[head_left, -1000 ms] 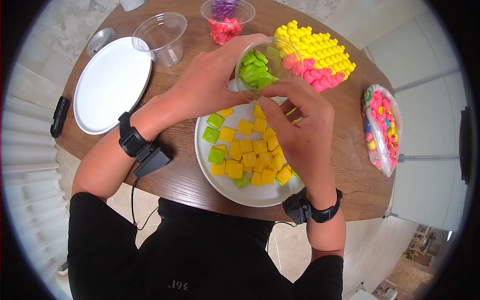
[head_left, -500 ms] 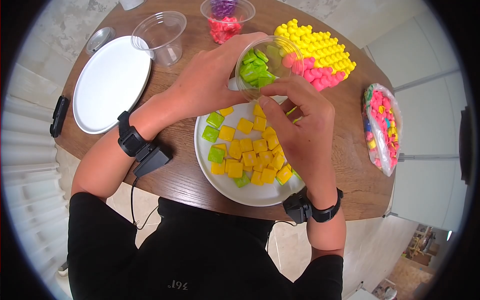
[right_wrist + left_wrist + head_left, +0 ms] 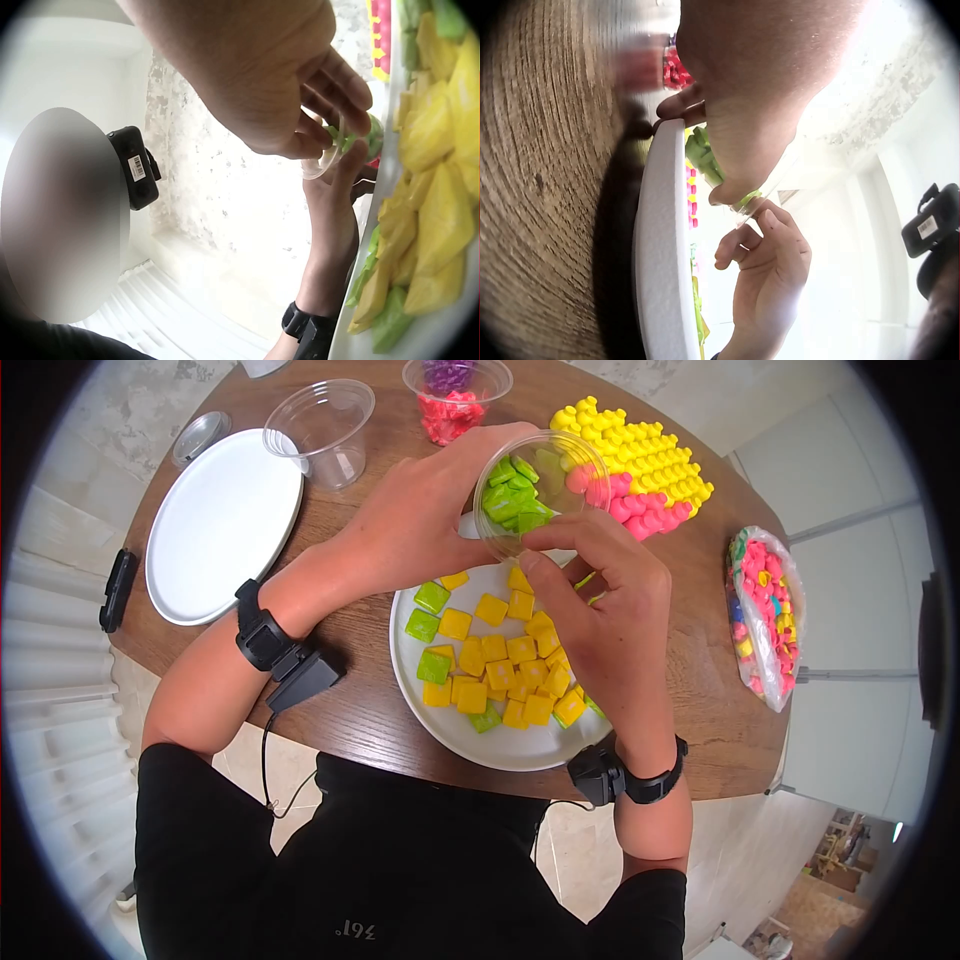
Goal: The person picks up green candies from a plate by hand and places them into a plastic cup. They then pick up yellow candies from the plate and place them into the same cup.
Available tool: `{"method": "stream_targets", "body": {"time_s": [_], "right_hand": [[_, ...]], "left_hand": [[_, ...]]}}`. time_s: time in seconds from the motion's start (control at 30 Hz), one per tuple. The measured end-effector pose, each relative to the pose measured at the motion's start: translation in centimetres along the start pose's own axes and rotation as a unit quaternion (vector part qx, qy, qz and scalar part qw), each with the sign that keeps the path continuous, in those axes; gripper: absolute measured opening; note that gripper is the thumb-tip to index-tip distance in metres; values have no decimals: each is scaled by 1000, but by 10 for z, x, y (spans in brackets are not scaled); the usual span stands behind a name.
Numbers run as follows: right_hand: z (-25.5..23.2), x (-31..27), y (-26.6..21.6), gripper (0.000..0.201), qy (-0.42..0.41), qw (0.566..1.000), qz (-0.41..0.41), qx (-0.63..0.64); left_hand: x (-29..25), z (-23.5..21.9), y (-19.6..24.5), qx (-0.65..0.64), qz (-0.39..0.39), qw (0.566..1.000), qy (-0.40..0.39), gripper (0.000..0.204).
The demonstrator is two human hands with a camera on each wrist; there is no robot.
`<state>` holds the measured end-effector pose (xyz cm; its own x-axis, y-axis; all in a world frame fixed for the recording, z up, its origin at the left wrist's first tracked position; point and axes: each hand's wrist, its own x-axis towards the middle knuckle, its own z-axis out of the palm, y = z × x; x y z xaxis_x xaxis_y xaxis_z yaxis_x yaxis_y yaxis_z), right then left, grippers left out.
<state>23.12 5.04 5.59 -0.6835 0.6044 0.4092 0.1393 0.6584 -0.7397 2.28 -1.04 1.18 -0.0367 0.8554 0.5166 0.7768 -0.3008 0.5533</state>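
In the head view my left hand grips a clear plastic cup tilted above the round white plate. Glossy green square pieces lie inside the cup. Thumb and index finger of my right hand pinch at the cup's near rim, its other fingers loosely bent. Beneath, the plate bears many yellow square pieces and several green ones. The right wrist view shows both hands meeting at the cup. From the left wrist, the left thumb lies beside green pieces in the cup.
An oval white plate lies at left, beside an upright clear cup and a round lid. Farther back stands a cup of red and purple pieces. Yellow and pink knobbed pieces and a filled plastic bag sit at right.
Almost nothing differs. Both hands and the cup keep the same pose, with only a very slight shift of the whole view.
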Motion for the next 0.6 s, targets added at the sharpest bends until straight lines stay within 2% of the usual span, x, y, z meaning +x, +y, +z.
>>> {"method": "stream_targets", "body": {"time_s": [0.6], "right_hand": [[0, 0, 0, 10, -3, 1000, 2, -8]], "left_hand": [[0, 1, -1, 3, 16, 1000, 11, 87]]}}
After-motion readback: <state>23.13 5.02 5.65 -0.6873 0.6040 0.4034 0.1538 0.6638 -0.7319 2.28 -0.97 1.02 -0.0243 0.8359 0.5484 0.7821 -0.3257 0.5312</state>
